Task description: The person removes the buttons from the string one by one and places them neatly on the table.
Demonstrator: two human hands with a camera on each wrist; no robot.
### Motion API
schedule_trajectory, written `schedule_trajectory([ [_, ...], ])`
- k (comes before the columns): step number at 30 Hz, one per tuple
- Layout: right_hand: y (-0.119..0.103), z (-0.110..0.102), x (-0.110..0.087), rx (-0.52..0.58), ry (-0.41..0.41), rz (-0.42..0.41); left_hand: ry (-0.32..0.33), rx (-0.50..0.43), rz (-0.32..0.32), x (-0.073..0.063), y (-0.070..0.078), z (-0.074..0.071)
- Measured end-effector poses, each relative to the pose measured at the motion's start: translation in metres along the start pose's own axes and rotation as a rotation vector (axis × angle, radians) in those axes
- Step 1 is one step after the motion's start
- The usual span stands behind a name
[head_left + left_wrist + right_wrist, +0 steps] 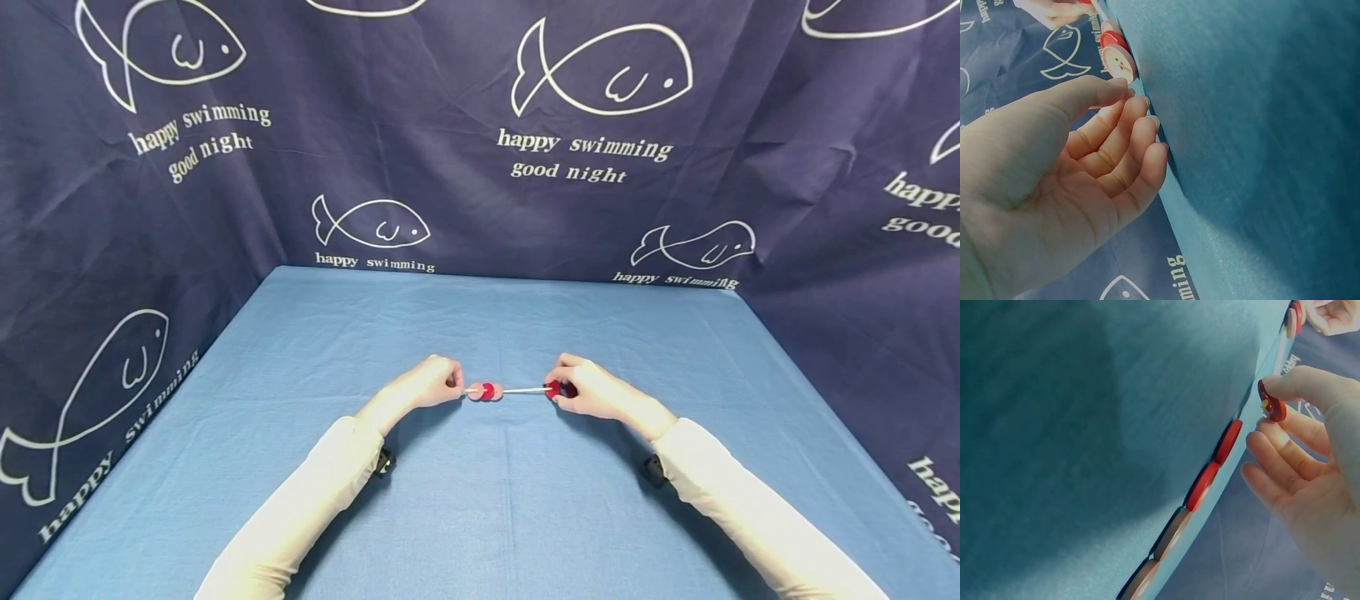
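My left hand [437, 382] pinches one end of a white string [525, 390] between thumb and forefinger. Right beside those fingertips, a pink button [1120, 64], a red one [1113, 39] and another pink one [498, 391] sit together on the string. The string runs almost straight across to my right hand [596, 389], whose thumb and forefinger pinch a dark red button [1276, 407]. A small yellowish tip [1264, 404] shows at the face of that button. The other fingers of the right hand are loosely bent.
Under and beside the right hand, loose buttons lie in a row: a red button [1229, 442], a second red button [1202, 486] and pale pink ones [1172, 534]. Blue cloth [480, 500] covers the table. Dark blue curtains [465, 108] with white fish enclose its back and sides.
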State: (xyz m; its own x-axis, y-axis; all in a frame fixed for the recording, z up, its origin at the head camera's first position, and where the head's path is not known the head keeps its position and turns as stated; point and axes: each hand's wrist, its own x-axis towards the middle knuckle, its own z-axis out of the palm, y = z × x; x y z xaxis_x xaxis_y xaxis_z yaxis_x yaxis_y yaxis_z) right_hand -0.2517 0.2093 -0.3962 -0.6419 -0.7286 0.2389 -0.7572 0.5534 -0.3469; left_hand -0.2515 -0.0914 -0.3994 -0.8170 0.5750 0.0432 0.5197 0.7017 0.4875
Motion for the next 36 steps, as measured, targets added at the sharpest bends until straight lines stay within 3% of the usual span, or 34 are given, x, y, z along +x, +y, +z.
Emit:
schedule_trajectory([
  [25,0.0006,-0.0006,-0.0036,-0.018,0.012,0.009,0.022,0.022,0.033,-0.0004,0.0001,0.0005],
  [36,0.0016,-0.0008,-0.0044,-0.014,0.016,0.013,0.015,0.015,0.020,-0.0006,0.0006,0.0003],
])
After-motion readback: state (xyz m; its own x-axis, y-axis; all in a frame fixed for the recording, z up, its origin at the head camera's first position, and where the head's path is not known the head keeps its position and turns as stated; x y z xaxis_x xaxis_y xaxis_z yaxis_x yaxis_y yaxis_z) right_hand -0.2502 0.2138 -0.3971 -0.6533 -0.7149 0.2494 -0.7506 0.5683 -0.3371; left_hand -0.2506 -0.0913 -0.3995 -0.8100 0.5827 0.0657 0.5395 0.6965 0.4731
